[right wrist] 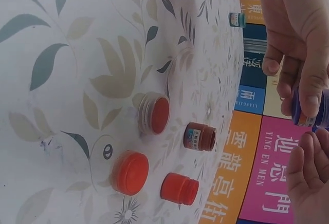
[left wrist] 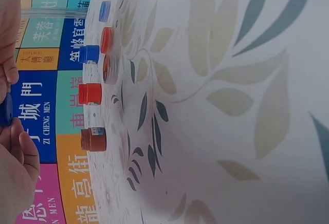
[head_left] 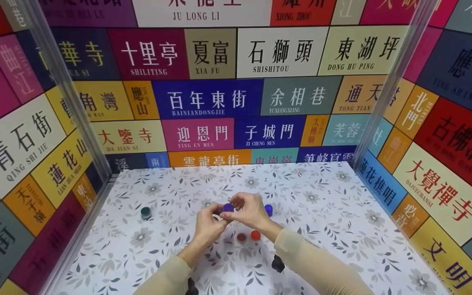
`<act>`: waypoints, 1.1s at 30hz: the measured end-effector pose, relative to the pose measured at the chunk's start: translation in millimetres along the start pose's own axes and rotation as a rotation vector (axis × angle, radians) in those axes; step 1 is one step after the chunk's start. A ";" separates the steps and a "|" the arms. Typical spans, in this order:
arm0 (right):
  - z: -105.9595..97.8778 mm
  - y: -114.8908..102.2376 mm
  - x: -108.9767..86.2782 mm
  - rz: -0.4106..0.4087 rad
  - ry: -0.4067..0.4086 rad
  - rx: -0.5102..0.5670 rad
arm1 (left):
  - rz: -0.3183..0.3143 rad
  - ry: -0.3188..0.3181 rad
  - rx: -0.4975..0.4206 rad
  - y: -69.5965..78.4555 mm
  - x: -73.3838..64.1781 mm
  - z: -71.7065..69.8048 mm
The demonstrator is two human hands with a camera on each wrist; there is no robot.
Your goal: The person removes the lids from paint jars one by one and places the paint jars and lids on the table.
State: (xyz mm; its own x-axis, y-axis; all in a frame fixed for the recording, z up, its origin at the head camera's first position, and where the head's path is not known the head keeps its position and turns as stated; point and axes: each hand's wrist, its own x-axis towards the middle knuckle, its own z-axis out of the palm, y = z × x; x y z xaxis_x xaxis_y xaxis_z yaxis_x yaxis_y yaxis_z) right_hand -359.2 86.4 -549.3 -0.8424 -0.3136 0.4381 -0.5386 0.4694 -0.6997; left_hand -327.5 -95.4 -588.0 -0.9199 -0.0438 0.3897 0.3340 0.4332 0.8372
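Observation:
A small purple paint jar [head_left: 228, 207] is held up between both hands over the middle of the table. My left hand [head_left: 211, 223] grips it from the left, thumb and fingers round its labelled side, as the right wrist view shows. From the other side my right hand [head_left: 250, 209] pinches the jar with thumb and fingertips. In the left wrist view, only a dark blue-purple edge of the jar [left wrist: 6, 112] shows between the two hands. The fingers hide much of the jar.
Behind the hands stand open red [right wrist: 180, 188] and brown [right wrist: 200, 136] jars. Nearer lie a red lid [right wrist: 131, 172] and a brown-filled lid [right wrist: 154, 114]. A blue jar [left wrist: 88, 54] and blue lid [left wrist: 104, 11] sit rightward. A green jar [head_left: 146, 212] stands left. Printed panels [head_left: 207, 98] enclose the table.

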 end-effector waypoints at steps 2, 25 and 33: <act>0.8 -0.3 -0.1 0.008 0.005 -0.012 | 0.001 0.001 -0.001 -0.1 -0.2 -0.1; -0.1 4.3 -1.4 -0.090 -0.153 0.099 | 0.021 0.010 -0.032 -3.5 -4.0 0.8; -0.2 5.0 0.2 -0.136 -0.163 0.075 | 0.041 0.017 -0.024 -4.0 -4.3 2.9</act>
State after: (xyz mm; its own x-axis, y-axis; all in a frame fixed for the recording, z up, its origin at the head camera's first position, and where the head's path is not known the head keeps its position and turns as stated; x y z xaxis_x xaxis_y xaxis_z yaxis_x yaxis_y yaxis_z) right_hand -362.1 88.8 -552.6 -0.7457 -0.5016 0.4385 -0.6392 0.3531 -0.6832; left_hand -325.5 -94.4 -594.2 -0.9017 -0.0415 0.4304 0.3767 0.4131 0.8291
